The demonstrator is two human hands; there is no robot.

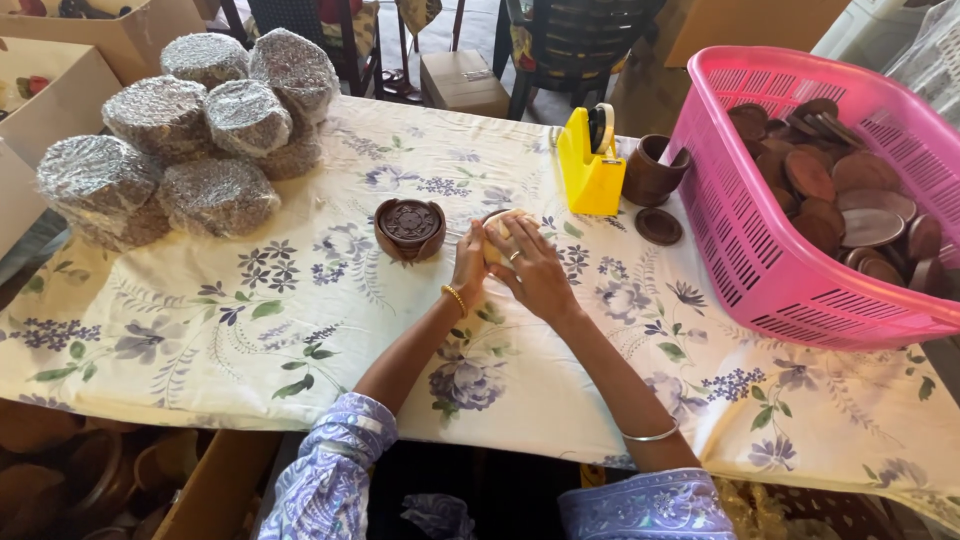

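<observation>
- I've got both hands on a small round pale bundle [503, 232]: left hand [470, 262] and right hand [535, 272] each with a closed grip, pinning it to the table [300, 330], likely so the wrap stays tight.
- Just left of it: carved wooden coaster set [410, 227].
- Behind-right: yellow tape dispenser [590, 165], within easy reach.
- Far right: pink basket [740, 240] of loose coasters.
- Far left: wrapped bundles [190, 140] piled out of the way.

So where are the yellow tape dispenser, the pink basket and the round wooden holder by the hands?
yellow tape dispenser [590, 172], head view, on its yellow front face.
pink basket [740, 240], head view, on its near side wall.
round wooden holder [409, 227], head view, on its carved top.
</observation>
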